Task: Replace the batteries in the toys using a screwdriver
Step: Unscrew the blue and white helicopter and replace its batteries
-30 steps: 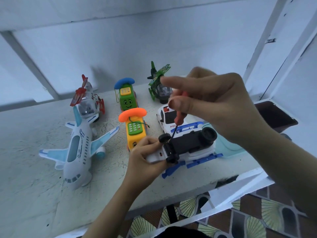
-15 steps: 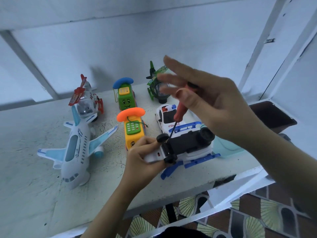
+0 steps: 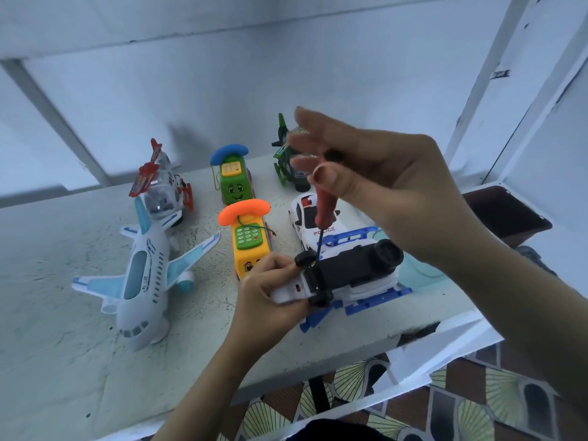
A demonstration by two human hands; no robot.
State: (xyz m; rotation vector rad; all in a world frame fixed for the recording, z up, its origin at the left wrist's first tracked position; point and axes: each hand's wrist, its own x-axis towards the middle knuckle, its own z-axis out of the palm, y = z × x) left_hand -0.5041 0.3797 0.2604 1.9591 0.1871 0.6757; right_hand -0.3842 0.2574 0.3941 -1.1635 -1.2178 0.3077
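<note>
Wheels-up toy car (image 3: 353,272) sits near front edge of table (image 3: 63,345), long axis left to right, black underside facing up. Steadying it, left hand (image 3: 270,291) grips white left end, fingers curled round it. Above, right hand (image 3: 391,192) pinches red screwdriver (image 3: 324,208) handle against thumb, remaining fingers fanned out, blurred. Shaft slants down-left, tip at underside beside small wheel, close to left hand. Versus a second ago: right fingers, then closed over handle top, now splayed, apparently mid-twist; car unmoved
</note>
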